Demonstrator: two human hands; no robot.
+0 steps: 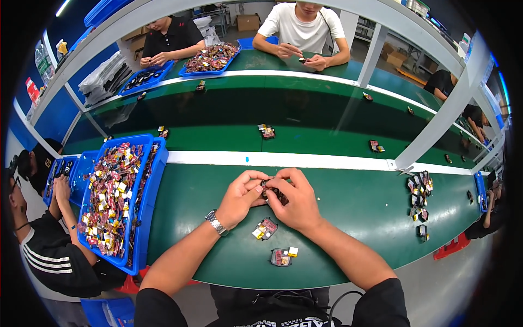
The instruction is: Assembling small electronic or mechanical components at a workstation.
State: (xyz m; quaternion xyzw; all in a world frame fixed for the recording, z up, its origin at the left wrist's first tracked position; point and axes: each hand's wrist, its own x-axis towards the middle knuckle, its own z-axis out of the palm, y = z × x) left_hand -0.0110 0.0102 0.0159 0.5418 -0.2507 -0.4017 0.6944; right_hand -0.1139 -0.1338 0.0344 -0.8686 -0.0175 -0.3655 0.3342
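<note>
My left hand (241, 196) and my right hand (294, 200) meet above the green bench, both pinching one small dark part with wires (271, 191) between their fingertips. A metal watch sits on my left wrist (216, 223). Just below the hands lie two more small parts on the bench: one with red and yellow bits (265, 229) and one dark with a yellow tab (283, 256).
A blue tray (146, 180) heaped with several small colourful parts stands at my left. A green conveyor belt (305, 117) carries scattered parts beyond a white rail. Another pile of parts (419, 199) lies at right. Other people work at left and across the belt.
</note>
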